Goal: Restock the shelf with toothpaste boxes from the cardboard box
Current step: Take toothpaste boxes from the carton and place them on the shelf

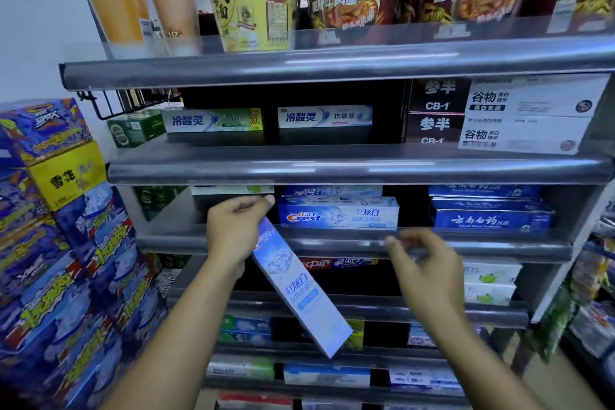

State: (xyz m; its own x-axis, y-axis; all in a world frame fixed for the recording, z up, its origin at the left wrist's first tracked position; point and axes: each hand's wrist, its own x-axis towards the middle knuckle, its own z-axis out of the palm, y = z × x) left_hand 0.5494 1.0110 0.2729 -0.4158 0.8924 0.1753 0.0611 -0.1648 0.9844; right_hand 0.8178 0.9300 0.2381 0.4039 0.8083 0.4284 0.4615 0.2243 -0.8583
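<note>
L hand (238, 226) fingers pinch top end of toothpaste box (299, 289), which hangs toward 5 o'clock in front of shelf (332, 242). R hand (429, 271) fingers loosely spread, empty. Box judged light, stiff, slick; grip mid-length.

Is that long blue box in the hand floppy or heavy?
Probably stiff: the toothpaste box looks straight though the left hand holds only its top end. Likely light, since that one-end grip carries it. Its flat sides shouldn't roll.

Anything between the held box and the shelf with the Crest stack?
Nothing visible. The left hand holds the white-blue cardboard toothpaste box before the grey metal shelf, left of the stacked blue Crest boxes.
</note>
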